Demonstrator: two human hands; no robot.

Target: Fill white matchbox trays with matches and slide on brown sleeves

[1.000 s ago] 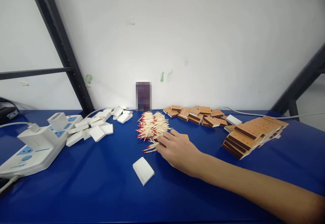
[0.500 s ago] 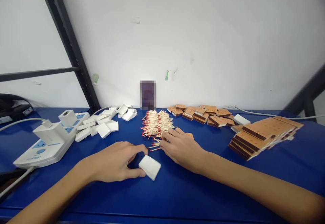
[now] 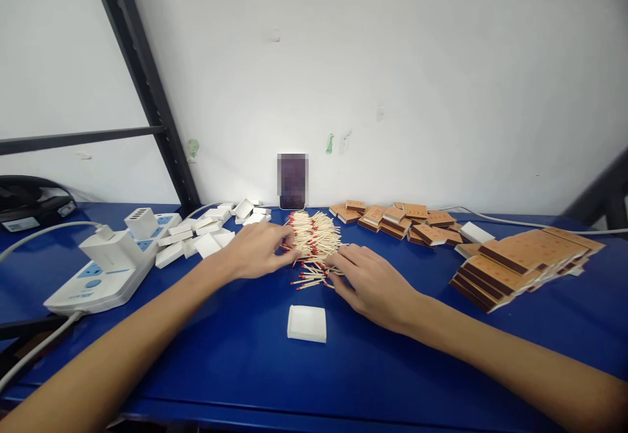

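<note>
A heap of red-tipped matches [image 3: 314, 237] lies in the middle of the blue table [image 3: 220, 354]. My left hand [image 3: 258, 251] reaches into the heap's left side with fingers pinched together on matches. My right hand [image 3: 375, 282] rests at the heap's near right edge, fingers curled down onto loose matches. A white matchbox tray [image 3: 307, 323] lies alone on the table in front of both hands, touched by neither.
Several white trays [image 3: 206, 237] lie at the left, next to a white power strip [image 3: 105, 266] with chargers. Brown matchbox sleeves [image 3: 402, 218] are piled at the back; a bigger stack [image 3: 520, 255] sits right. A dark small object [image 3: 292, 181] leans on the wall.
My left hand came into view, turned the white tray and let it go, then moved up to the match heap. My right hand stayed at the heap.
</note>
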